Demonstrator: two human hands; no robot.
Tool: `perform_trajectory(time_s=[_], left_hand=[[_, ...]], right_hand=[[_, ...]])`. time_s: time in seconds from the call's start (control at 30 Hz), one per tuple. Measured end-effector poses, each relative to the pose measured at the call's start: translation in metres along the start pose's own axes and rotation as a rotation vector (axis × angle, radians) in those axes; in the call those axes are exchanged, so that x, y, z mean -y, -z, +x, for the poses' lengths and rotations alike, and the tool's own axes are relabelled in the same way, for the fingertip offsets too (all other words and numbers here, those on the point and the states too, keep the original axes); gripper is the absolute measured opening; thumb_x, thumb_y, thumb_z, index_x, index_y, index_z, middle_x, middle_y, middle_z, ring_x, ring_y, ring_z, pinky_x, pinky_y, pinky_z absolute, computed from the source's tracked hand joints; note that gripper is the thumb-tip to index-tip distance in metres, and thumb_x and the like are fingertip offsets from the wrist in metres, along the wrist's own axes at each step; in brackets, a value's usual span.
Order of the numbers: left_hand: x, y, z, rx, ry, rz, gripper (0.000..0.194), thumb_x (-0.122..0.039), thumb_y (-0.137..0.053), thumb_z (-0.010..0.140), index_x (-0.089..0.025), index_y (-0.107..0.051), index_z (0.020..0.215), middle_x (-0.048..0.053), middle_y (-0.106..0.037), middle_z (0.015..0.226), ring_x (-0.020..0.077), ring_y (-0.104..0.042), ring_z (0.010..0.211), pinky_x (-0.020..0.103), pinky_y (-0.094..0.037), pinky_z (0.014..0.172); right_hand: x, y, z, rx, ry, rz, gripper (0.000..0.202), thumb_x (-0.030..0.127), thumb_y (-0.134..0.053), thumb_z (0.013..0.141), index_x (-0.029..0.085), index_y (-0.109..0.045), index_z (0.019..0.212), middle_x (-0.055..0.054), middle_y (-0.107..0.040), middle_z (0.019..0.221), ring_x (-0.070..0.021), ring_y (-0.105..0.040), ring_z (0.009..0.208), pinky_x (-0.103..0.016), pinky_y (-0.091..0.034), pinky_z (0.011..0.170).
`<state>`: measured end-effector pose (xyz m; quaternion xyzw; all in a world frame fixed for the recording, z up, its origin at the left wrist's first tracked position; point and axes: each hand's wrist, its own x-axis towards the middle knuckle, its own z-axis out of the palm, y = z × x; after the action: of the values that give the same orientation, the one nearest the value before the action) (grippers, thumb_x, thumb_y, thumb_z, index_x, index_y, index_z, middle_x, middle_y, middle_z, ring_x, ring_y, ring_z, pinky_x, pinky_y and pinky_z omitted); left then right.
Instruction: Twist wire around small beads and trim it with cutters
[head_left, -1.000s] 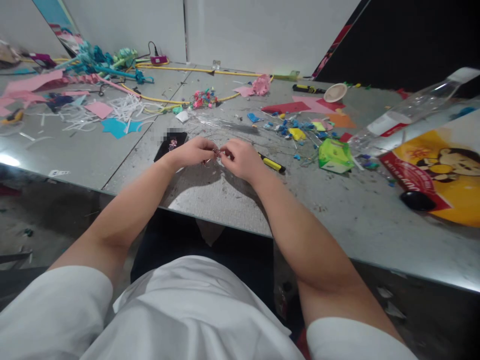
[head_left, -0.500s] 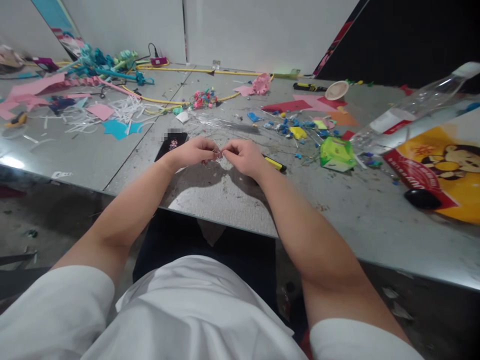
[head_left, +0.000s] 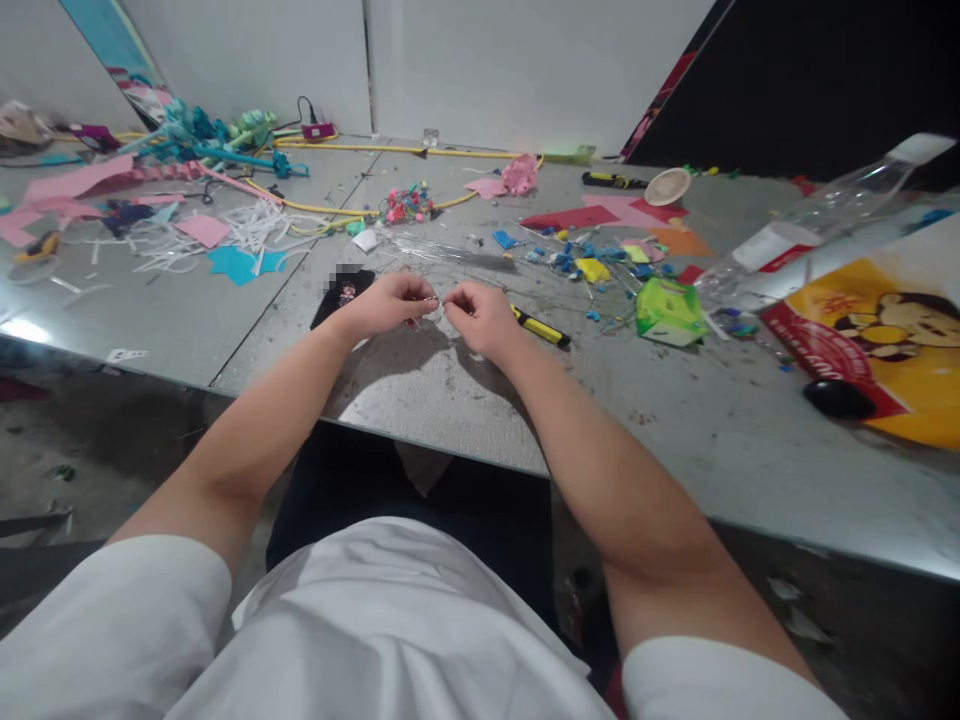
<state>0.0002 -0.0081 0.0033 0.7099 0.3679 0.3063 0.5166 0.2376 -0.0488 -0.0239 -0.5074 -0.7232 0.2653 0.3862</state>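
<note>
Over the grey table point(head_left: 450, 400), my left hand point(head_left: 394, 302) is closed in a pinch around a small thin piece, perhaps wire, too small to make out fully. My right hand point(head_left: 480, 312) is pinched too, its fingertips just right of the left ones; what they hold is hidden. A black phone-like object point(head_left: 337, 298) lies partly under my left wrist. Beside my right hand is a yellow and black cutter point(head_left: 541, 326). Thin clear or silvery strands point(head_left: 450, 252) lie just beyond both hands.
Small blue and yellow pieces point(head_left: 589, 262), a green packet point(head_left: 670, 310), a plastic bottle point(head_left: 810, 230) and a yellow bag point(head_left: 885, 340) are on the right. White paper strips point(head_left: 247, 225) and pink paper point(head_left: 75, 187) lie left. A yellow cable point(head_left: 360, 149) runs behind.
My right hand has shifted slightly, leaving a small gap between the fingertips and showing more of the cutter. My left hand remains pinched.
</note>
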Motion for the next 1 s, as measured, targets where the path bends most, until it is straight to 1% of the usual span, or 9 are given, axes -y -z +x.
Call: perform_trajectory(time_s=[0.1, 0.2, 0.4, 0.5, 0.63, 0.77, 0.87, 0.93, 1.0], left_hand=[[0.003, -0.001, 0.001, 0.012, -0.003, -0.009, 0.025, -0.011, -0.098, 0.101, -0.019, -0.077, 0.09, -0.002, -0.07, 0.075, 0.0122, -0.066, 0.067, 0.025, -0.06, 0.071], [0.006, 0.001, 0.003, 0.019, -0.025, -0.019, 0.025, -0.01, -0.098, 0.098, -0.019, -0.077, 0.091, -0.002, -0.071, 0.075, 0.0125, -0.068, 0.068, 0.025, -0.059, 0.071], [0.01, 0.003, 0.003, 0.049, -0.05, -0.012, 0.024, -0.011, -0.099, 0.094, -0.02, -0.077, 0.09, -0.003, -0.07, 0.072, 0.0123, -0.067, 0.065, 0.025, -0.054, 0.066], [0.009, 0.004, 0.002, 0.046, -0.027, -0.019, 0.024, -0.009, -0.098, 0.094, -0.019, -0.076, 0.091, -0.002, -0.072, 0.075, 0.013, -0.07, 0.067, 0.025, -0.058, 0.068], [0.009, 0.003, 0.001, 0.039, 0.005, -0.059, 0.028, -0.01, -0.101, 0.096, -0.019, -0.074, 0.091, -0.001, -0.074, 0.079, 0.0147, -0.075, 0.071, 0.027, -0.064, 0.072], [0.012, 0.003, 0.0, 0.066, 0.031, -0.101, 0.031, -0.013, -0.103, 0.097, -0.02, -0.072, 0.093, -0.002, -0.073, 0.079, 0.0155, -0.077, 0.072, 0.029, -0.07, 0.075], [0.014, 0.004, 0.001, 0.088, 0.02, -0.137, 0.033, -0.014, -0.103, 0.096, -0.021, -0.071, 0.095, -0.003, -0.073, 0.08, 0.0154, -0.078, 0.073, 0.028, -0.071, 0.075], [0.013, 0.004, 0.001, 0.108, 0.013, -0.151, 0.034, -0.015, -0.104, 0.096, -0.021, -0.07, 0.095, -0.003, -0.074, 0.081, 0.0158, -0.079, 0.074, 0.028, -0.072, 0.076], [0.012, 0.005, 0.0, 0.129, 0.023, -0.15, 0.035, -0.016, -0.106, 0.095, -0.021, -0.071, 0.095, -0.003, -0.074, 0.081, 0.0164, -0.08, 0.075, 0.029, -0.073, 0.076]], right_hand=[[0.004, 0.002, -0.001, 0.037, 0.023, -0.067, 0.013, 0.029, -0.078, 0.117, 0.025, -0.081, 0.106, -0.007, -0.083, 0.095, -0.0267, -0.068, 0.091, -0.044, -0.056, 0.092], [0.006, 0.004, -0.002, 0.05, 0.054, -0.084, 0.015, 0.024, -0.073, 0.119, 0.023, -0.081, 0.106, -0.006, -0.08, 0.094, -0.0252, -0.066, 0.091, -0.042, -0.053, 0.092], [0.002, 0.004, 0.0, 0.077, 0.029, -0.017, 0.017, 0.028, -0.079, 0.117, 0.026, -0.079, 0.1, -0.004, -0.075, 0.086, -0.0255, -0.062, 0.084, -0.043, -0.051, 0.085], [0.001, 0.002, -0.002, 0.057, 0.059, 0.001, 0.02, 0.033, -0.081, 0.117, 0.027, -0.076, 0.098, -0.006, -0.076, 0.09, -0.0245, -0.06, 0.085, -0.043, -0.051, 0.084], [0.002, 0.001, -0.004, 0.043, 0.11, -0.002, 0.026, 0.043, -0.084, 0.118, 0.027, -0.073, 0.1, -0.008, -0.077, 0.096, -0.0256, -0.062, 0.092, -0.044, -0.052, 0.088], [0.001, -0.001, -0.002, 0.017, 0.163, 0.003, 0.029, 0.043, -0.081, 0.116, 0.028, -0.069, 0.095, -0.006, -0.076, 0.094, -0.0262, -0.063, 0.093, -0.044, -0.053, 0.09], [-0.001, -0.001, 0.001, 0.042, 0.12, 0.089, 0.038, 0.055, -0.08, 0.118, 0.029, -0.068, 0.093, -0.003, -0.069, 0.084, -0.0256, -0.063, 0.085, -0.043, -0.052, 0.084], [-0.003, 0.001, 0.002, 0.099, 0.056, 0.165, 0.045, 0.066, -0.08, 0.119, 0.03, -0.069, 0.094, 0.0, -0.064, 0.077, -0.0248, -0.061, 0.078, -0.042, -0.05, 0.078], [-0.005, 0.003, 0.002, 0.155, 0.011, 0.208, 0.049, 0.072, -0.08, 0.119, 0.03, -0.07, 0.095, 0.001, -0.062, 0.073, -0.0243, -0.06, 0.074, -0.041, -0.05, 0.074]])
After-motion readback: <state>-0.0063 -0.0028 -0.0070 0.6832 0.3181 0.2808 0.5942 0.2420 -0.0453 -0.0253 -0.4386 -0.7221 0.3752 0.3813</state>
